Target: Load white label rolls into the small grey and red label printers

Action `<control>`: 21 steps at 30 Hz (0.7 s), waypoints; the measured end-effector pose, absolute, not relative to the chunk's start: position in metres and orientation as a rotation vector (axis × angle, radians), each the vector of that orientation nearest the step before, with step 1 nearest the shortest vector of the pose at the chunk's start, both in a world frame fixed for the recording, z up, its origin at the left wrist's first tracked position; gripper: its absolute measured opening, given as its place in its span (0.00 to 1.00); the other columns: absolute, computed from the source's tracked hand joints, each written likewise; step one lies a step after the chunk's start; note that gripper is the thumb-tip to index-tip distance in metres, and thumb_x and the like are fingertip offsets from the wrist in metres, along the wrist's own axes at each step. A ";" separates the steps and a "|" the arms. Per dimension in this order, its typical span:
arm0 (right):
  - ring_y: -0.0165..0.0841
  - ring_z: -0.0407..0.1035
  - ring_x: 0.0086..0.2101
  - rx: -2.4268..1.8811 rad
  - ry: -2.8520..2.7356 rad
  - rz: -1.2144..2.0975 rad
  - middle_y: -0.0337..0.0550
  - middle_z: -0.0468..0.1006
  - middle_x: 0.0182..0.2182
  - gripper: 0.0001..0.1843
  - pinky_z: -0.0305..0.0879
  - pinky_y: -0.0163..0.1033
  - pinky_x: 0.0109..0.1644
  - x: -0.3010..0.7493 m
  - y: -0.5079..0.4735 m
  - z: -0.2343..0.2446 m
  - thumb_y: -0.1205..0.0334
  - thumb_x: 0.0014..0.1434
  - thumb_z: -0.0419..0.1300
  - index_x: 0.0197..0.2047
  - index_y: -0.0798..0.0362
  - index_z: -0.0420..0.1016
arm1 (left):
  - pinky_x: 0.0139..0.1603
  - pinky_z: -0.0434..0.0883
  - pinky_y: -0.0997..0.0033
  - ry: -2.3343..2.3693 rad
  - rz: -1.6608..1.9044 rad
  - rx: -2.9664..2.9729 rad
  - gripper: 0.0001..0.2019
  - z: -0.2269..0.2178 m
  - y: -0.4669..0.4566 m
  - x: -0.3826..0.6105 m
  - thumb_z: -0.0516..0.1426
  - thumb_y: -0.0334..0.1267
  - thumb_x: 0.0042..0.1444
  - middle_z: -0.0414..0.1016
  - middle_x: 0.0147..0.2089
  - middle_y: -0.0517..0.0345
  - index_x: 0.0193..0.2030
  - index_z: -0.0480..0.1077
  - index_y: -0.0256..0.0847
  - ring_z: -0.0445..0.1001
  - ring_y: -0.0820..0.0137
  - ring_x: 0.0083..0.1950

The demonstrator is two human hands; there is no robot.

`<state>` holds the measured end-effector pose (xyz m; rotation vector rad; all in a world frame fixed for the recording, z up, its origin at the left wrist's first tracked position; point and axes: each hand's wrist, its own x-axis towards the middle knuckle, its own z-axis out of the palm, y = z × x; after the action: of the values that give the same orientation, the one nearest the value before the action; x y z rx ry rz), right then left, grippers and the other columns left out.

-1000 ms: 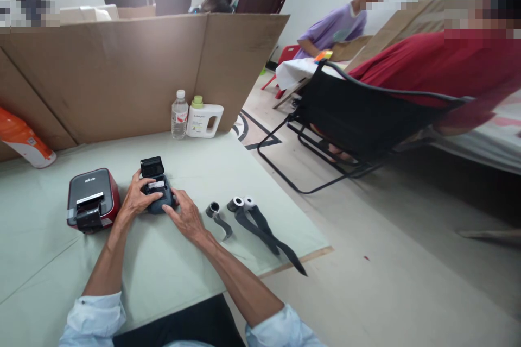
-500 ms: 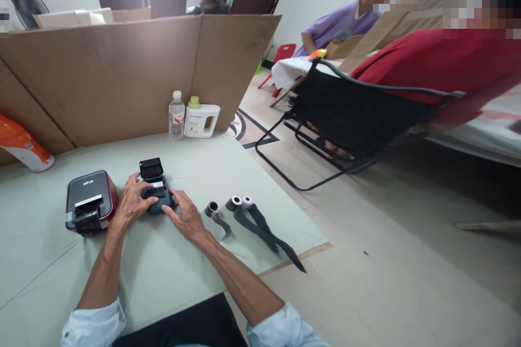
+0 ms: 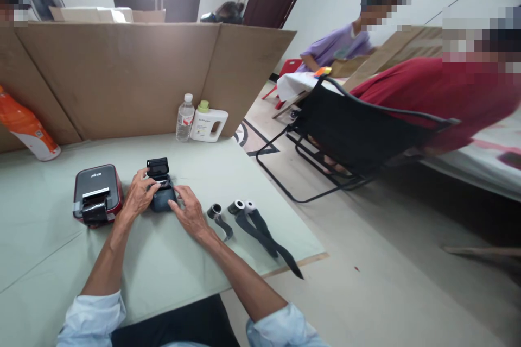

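A small dark label printer [image 3: 163, 201] sits on the table with its black lid [image 3: 157, 166] raised at the back. My left hand [image 3: 138, 195] is at its left side, thumb and forefinger pinched together over the opening below the lid. Something small and whitish shows by those fingertips, too small to name. My right hand [image 3: 190, 210] grips the printer's right side, its thumb at the front right corner. Right of that hand lie a short dark ribbon roll [image 3: 214, 210] and two rolls [image 3: 236, 207] with long black strips trailing forward.
A larger black and red printer [image 3: 97, 189] stands left of my left hand. A cardboard screen [image 3: 134, 75] closes off the back, with a water bottle [image 3: 185, 119], a white jug [image 3: 208, 123] and an orange bottle [image 3: 28, 124] before it. To the right, two people sit near a black chair [image 3: 358, 119].
My left thumb has moved from the printer's front to the opening near the lid, against the forefinger. My right hand stays at the printer's side. The whole view has shifted slightly.
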<state>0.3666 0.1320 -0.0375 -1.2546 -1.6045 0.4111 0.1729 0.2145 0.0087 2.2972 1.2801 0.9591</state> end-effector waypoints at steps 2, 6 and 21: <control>0.41 0.73 0.46 -1.243 -1.631 0.385 0.52 0.77 0.53 0.22 0.73 0.49 0.57 0.369 0.136 -0.033 0.64 0.66 0.60 0.63 0.49 0.74 | 0.67 0.71 0.46 1.279 0.952 2.307 0.12 0.008 0.215 0.174 0.57 0.42 0.68 0.71 0.64 0.45 0.38 0.81 0.42 0.73 0.54 0.62; 0.42 0.72 0.49 -1.243 -1.687 0.370 0.52 0.76 0.55 0.25 0.73 0.51 0.59 0.371 0.150 -0.025 0.67 0.65 0.60 0.65 0.48 0.73 | 0.66 0.72 0.48 1.269 0.921 2.317 0.15 0.005 0.217 0.173 0.55 0.43 0.69 0.76 0.60 0.45 0.37 0.81 0.42 0.74 0.54 0.60; 0.39 0.72 0.39 -1.279 -1.744 0.418 0.44 0.82 0.36 0.09 0.69 0.43 0.50 0.359 0.188 -0.009 0.64 0.67 0.60 0.39 0.48 0.82 | 0.65 0.72 0.47 1.098 0.931 2.250 0.15 -0.005 0.223 0.167 0.69 0.41 0.52 0.82 0.56 0.46 0.46 0.80 0.43 0.76 0.53 0.61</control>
<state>0.3588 0.1876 -0.0095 -1.2790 -1.7445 0.4176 0.1667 0.2225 -0.0050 2.2500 1.0983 0.9306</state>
